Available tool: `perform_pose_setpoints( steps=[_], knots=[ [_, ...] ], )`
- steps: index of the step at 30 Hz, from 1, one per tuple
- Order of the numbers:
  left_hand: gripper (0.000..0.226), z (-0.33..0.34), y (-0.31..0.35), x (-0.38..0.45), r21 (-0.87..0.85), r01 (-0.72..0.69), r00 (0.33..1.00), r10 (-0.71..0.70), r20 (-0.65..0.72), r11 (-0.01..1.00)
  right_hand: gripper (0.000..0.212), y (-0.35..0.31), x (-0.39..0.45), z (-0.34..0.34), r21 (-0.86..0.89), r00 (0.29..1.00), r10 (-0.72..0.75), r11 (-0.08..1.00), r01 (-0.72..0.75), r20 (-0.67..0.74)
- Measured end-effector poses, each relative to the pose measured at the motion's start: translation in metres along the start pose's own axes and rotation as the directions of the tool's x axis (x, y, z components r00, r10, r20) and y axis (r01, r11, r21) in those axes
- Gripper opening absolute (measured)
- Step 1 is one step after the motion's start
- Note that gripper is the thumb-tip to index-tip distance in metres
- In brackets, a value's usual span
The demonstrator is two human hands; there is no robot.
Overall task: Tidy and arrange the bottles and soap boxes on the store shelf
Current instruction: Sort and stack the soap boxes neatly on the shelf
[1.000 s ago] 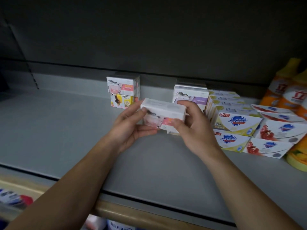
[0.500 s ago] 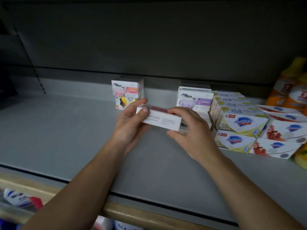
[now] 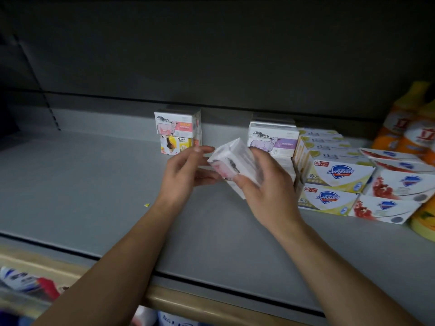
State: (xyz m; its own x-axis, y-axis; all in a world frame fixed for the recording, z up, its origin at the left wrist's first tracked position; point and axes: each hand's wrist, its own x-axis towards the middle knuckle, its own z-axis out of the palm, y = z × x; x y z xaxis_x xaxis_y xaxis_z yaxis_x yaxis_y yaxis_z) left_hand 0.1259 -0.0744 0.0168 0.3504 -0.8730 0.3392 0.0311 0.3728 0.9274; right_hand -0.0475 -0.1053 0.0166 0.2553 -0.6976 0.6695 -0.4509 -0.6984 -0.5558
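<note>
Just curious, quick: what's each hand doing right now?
Left hand: open, fingers straight, fingertips touching the white soap box.
Right hand: fingers curled round that same box, holding it tilted.

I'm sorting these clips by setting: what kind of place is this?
Most likely a shop aisle. A long grey shelf carries stacked Safeguard soap boxes facing outward, with orange bottles lined up beside them. The right hand grips another soap box, the left hand touching it.
</note>
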Motion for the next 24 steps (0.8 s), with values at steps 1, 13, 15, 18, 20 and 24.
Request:
perform_pose_setpoints(
  steps=[1,13,15,18,20,24],
  knots=[
    [0.024,-0.002,-0.004,0.004,0.107,0.018,0.999,-0.014,-0.034,0.994,0.049,0.0,0.001,-0.003,0.034,1.0,0.004,0.999,-0.004,-0.019],
    [0.056,-0.015,-0.057,0.017,0.979,-0.163,0.972,-0.149,0.181,0.126,0.051,-0.011,0.077,-0.056,-0.302,0.994,-0.077,0.948,0.099,0.083],
    [0.057,-0.016,-0.06,0.018,0.978,-0.154,0.974,-0.142,0.174,0.138,0.051,-0.005,0.095,-0.061,-0.417,0.989,-0.034,0.904,0.093,0.146],
    [0.058,-0.017,-0.06,0.019,0.978,-0.14,0.978,-0.132,0.161,0.153,0.051,0.005,0.113,-0.061,-0.565,0.973,0.032,0.818,0.106,0.228],
    [0.059,-0.018,-0.06,0.02,0.978,-0.132,0.978,-0.137,0.155,0.165,0.048,0.012,0.119,-0.057,-0.624,0.957,0.075,0.772,0.121,0.279],
    [0.059,-0.019,-0.061,0.022,0.975,-0.126,0.979,-0.134,0.152,0.18,0.049,0.02,0.125,-0.046,-0.708,0.926,0.158,0.692,0.143,0.342]
  ],
)
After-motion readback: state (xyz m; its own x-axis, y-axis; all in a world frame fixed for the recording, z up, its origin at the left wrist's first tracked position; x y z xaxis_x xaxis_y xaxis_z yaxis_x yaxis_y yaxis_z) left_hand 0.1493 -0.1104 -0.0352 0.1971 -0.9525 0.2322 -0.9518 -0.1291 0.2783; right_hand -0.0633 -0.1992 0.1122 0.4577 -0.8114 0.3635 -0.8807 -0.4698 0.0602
